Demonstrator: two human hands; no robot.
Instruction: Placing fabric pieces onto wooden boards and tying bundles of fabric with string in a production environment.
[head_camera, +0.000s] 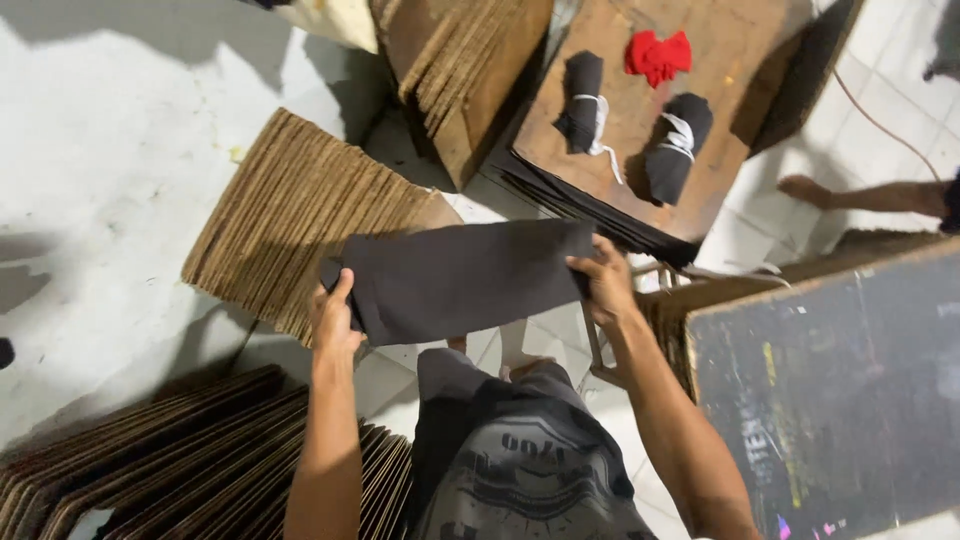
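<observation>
Left hand (335, 318) and right hand (605, 282) each clamped on an end of a folded black cloth (465, 278), stretched level between them above the white floor (110, 180), just before stacked cardboard sheets (290, 215) and a brown tabletop (725, 120) bearing two tied black rolls (585, 100).

Another person's arm (880, 195) is cut off at the right edge; the dark cloth (465, 278) hides both hands' fingertips.

Black cloth (465, 278), red rag (658, 55)
</observation>
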